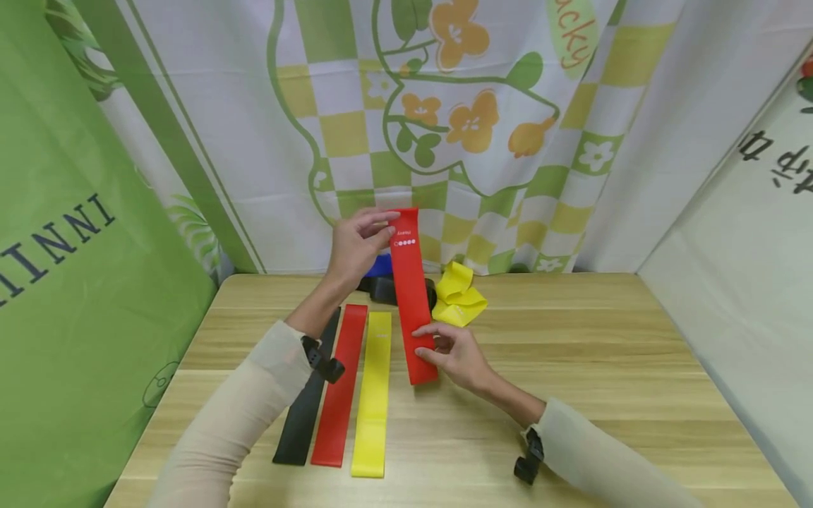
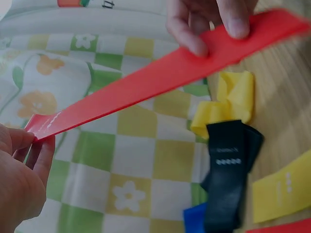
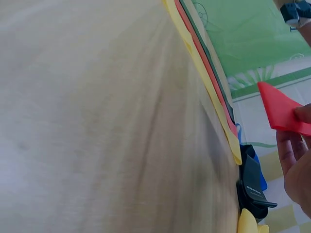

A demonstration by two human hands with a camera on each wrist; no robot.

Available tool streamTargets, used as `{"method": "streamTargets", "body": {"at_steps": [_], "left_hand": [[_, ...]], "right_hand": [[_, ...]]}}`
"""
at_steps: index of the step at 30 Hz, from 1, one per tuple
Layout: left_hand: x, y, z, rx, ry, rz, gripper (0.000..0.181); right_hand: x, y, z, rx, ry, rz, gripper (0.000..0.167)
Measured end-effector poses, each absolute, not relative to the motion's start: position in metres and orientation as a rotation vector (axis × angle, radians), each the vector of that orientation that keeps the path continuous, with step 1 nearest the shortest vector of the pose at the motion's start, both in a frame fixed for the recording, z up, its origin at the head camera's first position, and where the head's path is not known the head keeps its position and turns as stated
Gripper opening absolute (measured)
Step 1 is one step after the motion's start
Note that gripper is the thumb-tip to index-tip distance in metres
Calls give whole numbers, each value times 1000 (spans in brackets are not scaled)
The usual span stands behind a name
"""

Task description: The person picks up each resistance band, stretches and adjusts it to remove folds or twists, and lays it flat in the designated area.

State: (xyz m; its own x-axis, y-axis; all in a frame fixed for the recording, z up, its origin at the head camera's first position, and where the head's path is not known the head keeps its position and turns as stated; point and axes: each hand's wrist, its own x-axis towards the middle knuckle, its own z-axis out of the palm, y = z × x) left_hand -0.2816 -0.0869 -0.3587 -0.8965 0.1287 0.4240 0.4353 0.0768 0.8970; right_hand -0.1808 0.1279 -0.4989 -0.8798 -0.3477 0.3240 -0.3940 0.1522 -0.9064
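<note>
One red band (image 1: pixel 411 296), held: stretched lengthwise between two sets of fingers, raised off the table (image 1: pixel 610 395), its white lettering and row of dots just below the left fingertips. Left hand (image 1: pixel 354 247): fingers and thumb pinched on the band's upper end. Right hand (image 1: pixel 462 358): thumb and fingers closed on the band near its lower end, a short length extending past them.

Three flat bands, side by side, to the left of the right fingers: a flat yellow band (image 1: pixel 372 398), nearest; a flat red band (image 1: pixel 341 395), next; a flat black band (image 1: pixel 301 423), farthest.

One crumpled yellow band (image 1: pixel 459 310), just beyond the right fingers. One folded black band (image 2: pixel 226 170), below the left fingers, partly behind the held band. One blue piece (image 2: pixel 195 217), beside the folded black band. One patterned curtain (image 1: pixel 495 155), beyond both sets of fingers.
</note>
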Motion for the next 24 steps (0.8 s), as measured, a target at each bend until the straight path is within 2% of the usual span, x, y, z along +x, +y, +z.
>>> {"method": "streamTargets", "body": {"at_steps": [7, 24], "left_hand": [[-290, -97, -387, -406, -2211, -2033, 28], [-293, -110, -441, -134, -2505, -2208, 29]], "right_hand": [[-166, 131, -502, 726, -2489, 1878, 29], [-125, 117, -510, 586, -2669, 2244, 33]]}}
